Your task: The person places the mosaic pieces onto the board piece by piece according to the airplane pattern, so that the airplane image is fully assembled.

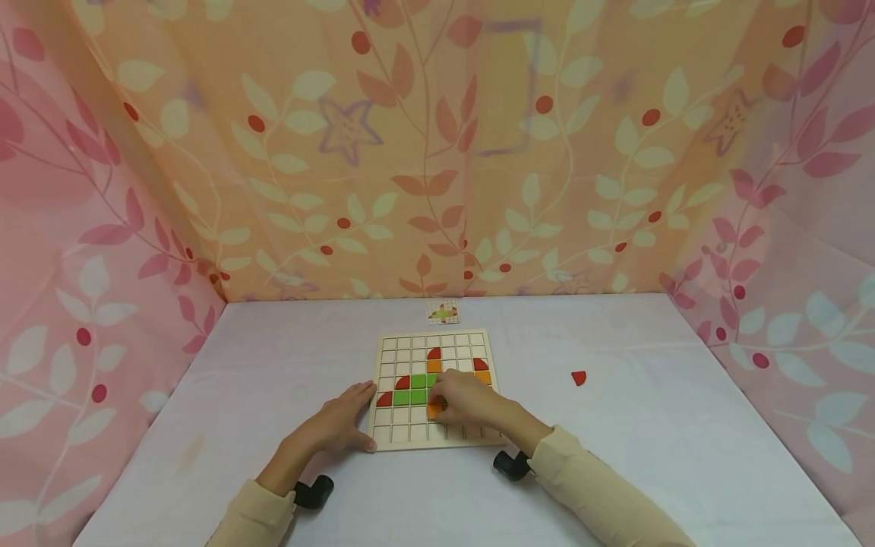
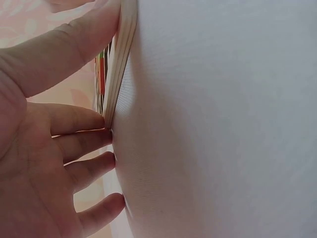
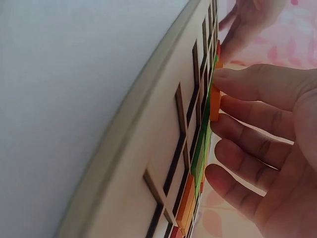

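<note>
A wooden grid board [image 1: 399, 434] lies on the white table, with red quarter-round, green square and orange square tiles set in its cells. My left hand [image 1: 340, 422] rests beside the board's left edge, thumb and index fingertip touching it and the fingers fairly straight. Over the lower middle cells my right hand [image 1: 468, 399] pinches an orange tile [image 3: 215, 104] between thumb and fingers. In the right wrist view this tile stands close over the grid, near the green tiles [image 3: 200, 153]. The right hand hides part of the pattern in the head view.
A single red quarter-round tile [image 1: 579, 377] lies on the table right of the board. Behind the board is a small card [image 1: 443, 312] printed with a coloured grid pattern. Patterned cloth [image 1: 437, 152] encloses the table at the back and both sides.
</note>
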The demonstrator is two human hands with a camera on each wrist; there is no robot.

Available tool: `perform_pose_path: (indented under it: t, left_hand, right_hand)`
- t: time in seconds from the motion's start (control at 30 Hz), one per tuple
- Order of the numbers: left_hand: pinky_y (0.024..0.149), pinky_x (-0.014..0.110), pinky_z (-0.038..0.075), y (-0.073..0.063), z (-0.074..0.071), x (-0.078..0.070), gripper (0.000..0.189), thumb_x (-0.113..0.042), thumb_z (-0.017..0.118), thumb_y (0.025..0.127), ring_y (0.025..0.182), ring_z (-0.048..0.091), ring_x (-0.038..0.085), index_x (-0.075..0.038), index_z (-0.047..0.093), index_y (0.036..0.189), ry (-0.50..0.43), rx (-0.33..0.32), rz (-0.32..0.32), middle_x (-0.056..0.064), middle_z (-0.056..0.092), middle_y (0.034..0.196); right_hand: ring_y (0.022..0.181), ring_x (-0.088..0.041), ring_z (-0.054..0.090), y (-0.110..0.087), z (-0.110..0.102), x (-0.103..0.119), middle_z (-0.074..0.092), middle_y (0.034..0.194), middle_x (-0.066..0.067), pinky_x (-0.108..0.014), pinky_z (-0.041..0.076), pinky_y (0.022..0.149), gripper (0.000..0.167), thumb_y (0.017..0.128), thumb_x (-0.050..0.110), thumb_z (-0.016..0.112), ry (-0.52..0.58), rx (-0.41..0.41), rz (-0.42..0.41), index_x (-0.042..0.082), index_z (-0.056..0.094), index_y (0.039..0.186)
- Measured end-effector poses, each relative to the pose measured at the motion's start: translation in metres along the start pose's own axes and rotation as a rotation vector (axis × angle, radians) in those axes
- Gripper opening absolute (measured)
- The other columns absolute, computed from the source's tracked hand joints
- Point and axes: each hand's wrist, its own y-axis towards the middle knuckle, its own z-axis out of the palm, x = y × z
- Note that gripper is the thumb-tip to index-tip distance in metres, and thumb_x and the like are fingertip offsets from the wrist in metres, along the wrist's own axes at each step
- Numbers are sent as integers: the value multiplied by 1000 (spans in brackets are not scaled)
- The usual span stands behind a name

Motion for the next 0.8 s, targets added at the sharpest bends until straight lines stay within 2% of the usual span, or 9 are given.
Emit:
perform_pose_path:
  t: [0.3,0.57,0.8]
  left_hand:
    - [115,64,25,1,1,1,101,-22,89,64,147,25,39,-3,37,149,3,-5,4,18,33,157]
    - [114,64,25,0,1,0,101,-21,89,64,147,25,40,-1,37,148,-8,-4,12,18,33,157]
    - [114,64,25,1,1,1,100,-22,89,65,147,25,39,-2,37,149,-9,-4,10,18,33,157]
  right_hand:
    - [90,-10,55,1,1,0,65,94,4,-22,50,78,22,81,24,79,-28,-9,-21,13,76,99]
    - [79,-7,48,2,3,-2,60,84,6,-17,42,67,17,81,24,79,-64,-9,-51,15,77,96]
    - [76,-6,45,2,5,-3,57,80,7,-17,41,67,14,82,21,77,-60,-21,-56,15,78,95]
